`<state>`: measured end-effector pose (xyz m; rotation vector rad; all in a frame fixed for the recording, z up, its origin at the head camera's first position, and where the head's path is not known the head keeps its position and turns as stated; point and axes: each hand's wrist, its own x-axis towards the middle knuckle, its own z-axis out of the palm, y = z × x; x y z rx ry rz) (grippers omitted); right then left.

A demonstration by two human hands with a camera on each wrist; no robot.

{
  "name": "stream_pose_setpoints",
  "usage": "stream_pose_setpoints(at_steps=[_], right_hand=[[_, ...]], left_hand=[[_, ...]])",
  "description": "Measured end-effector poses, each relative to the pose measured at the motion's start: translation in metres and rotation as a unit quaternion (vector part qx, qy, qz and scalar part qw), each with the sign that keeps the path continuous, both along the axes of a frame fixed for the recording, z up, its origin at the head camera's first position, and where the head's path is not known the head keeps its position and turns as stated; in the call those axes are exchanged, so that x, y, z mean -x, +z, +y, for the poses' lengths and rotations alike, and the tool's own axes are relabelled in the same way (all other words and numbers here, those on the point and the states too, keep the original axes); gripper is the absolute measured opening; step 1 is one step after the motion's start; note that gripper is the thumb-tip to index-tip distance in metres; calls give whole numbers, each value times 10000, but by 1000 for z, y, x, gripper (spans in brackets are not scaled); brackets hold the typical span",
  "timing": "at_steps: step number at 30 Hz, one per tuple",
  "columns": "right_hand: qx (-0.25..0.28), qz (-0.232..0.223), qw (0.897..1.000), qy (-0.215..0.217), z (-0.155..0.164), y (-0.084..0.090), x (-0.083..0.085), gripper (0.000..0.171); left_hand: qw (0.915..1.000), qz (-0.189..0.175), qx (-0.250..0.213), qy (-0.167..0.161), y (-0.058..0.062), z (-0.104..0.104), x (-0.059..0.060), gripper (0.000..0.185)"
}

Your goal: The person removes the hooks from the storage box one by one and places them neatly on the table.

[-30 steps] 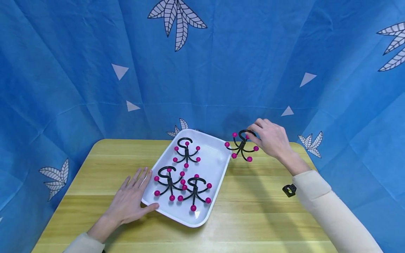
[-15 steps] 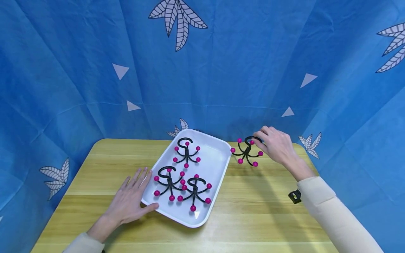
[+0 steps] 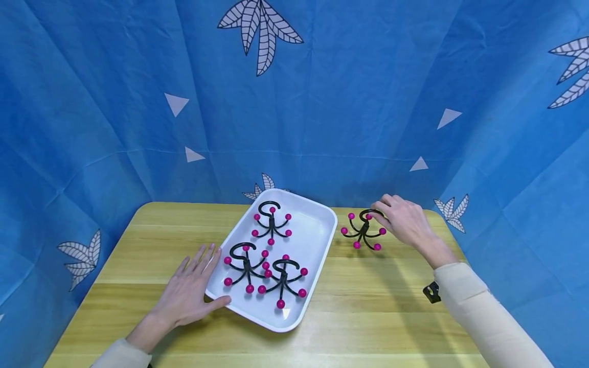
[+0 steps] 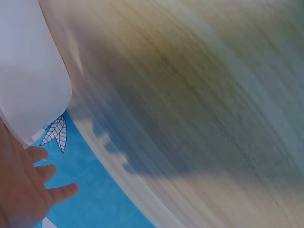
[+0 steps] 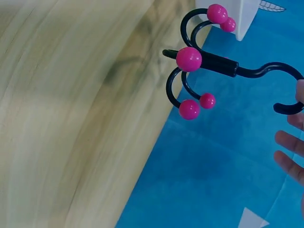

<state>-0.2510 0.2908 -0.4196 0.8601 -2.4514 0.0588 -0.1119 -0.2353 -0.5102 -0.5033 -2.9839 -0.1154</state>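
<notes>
My right hand [image 3: 407, 221] pinches the curved top of a black multi-arm hanging hook [image 3: 364, 228] with pink ball tips. This hook hangs upright just right of the white tray [image 3: 309, 220]. In the right wrist view the held hook [image 5: 218, 63] stands clear of its shadow on the wood, with fingertips [image 5: 289, 142] at its curl. Three like hooks lie in the tray: one at the back [image 3: 271, 222], one front left [image 3: 247, 267] and one front right [image 3: 284, 277]. My left hand [image 3: 190, 292] rests against the tray's left edge, fingers straight, thumb over the near rim.
The wooden table [image 3: 368, 306] extends to both sides of the tray. A blue patterned curtain [image 3: 313, 128] hangs behind it and at its sides. In the left wrist view the tray's outer wall [image 4: 35, 71] fills the upper left.
My right hand has moved right and toward the near side, lowering the held hook beside the tray. My left hand, the tray and the hooks in it stay put.
</notes>
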Motion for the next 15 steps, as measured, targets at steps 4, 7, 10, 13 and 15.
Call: stream_pose_setpoints(at_steps=[4, 7, 10, 13, 15], right_hand=[[-62, 3, 10000, 48, 2, -6, 2, 16], [-80, 43, 9999, 95, 4, -10, 4, 33], [-82, 63, 9999, 107, 5, -12, 5, 46], [-83, 21, 9999, 67, 5, -14, 7, 28], [-94, -28, 9999, 26, 5, -15, 9, 16]], left_hand=[[10000, -24, 7, -1, 1, 0, 0, 115], [10000, -31, 6, 13, 2, 1, 0, 115], [10000, -45, -7, 43, 2, 1, -1, 115], [9999, -84, -23, 79, 3, 2, -1, 115], [9999, -101, -26, 92, 3, 2, -1, 114]])
